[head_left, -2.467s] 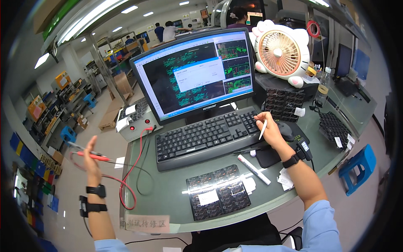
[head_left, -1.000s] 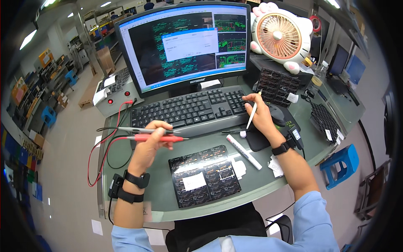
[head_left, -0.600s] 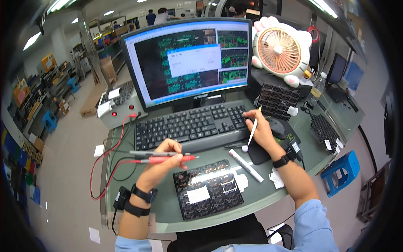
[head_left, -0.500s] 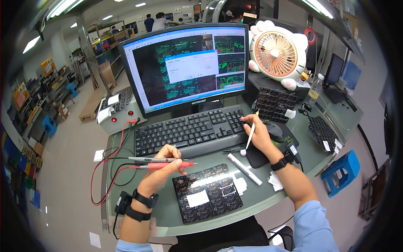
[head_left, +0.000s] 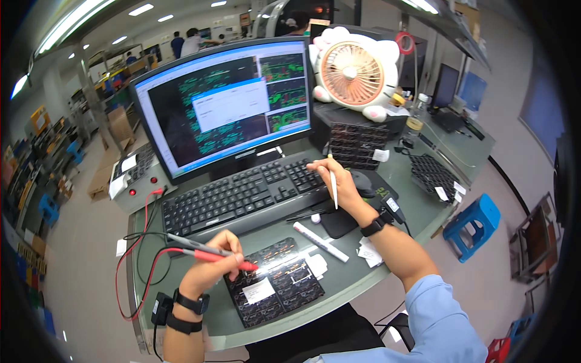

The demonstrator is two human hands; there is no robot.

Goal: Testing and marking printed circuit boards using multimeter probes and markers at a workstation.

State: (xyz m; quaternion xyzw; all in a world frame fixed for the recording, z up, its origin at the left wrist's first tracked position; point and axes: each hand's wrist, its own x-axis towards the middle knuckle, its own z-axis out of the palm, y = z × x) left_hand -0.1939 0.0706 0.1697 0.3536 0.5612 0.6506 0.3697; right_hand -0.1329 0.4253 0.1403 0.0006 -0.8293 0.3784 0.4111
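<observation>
My left hand [head_left: 213,269] is closed around two test probes, a red probe [head_left: 209,256] and a grey probe [head_left: 186,242]. Their tips reach over the upper left part of a black circuit board panel [head_left: 296,291]; whether they touch it, I cannot tell. A white paper label [head_left: 258,291] lies on that panel. My right hand [head_left: 346,186] grips a slim white pen-like stick [head_left: 334,191], its fingertips at the number pad of the black keyboard [head_left: 233,201]. Behind it, a monitor [head_left: 227,100] shows a dialog box over a green layout on black.
A white marker [head_left: 321,242] and paper scraps [head_left: 369,253] lie by the panel. More dark board panels [head_left: 358,147] stand behind a mouse [head_left: 363,183]. A cat-shaped fan [head_left: 354,72], a bottle [head_left: 416,121] and a box with red terminals [head_left: 136,178] surround the keyboard. Probe leads loop at left.
The whole view has shifted and tilted. My left hand has come down toward the panel, bringing the probe tips over its upper left part. My right hand stays at the number pad.
</observation>
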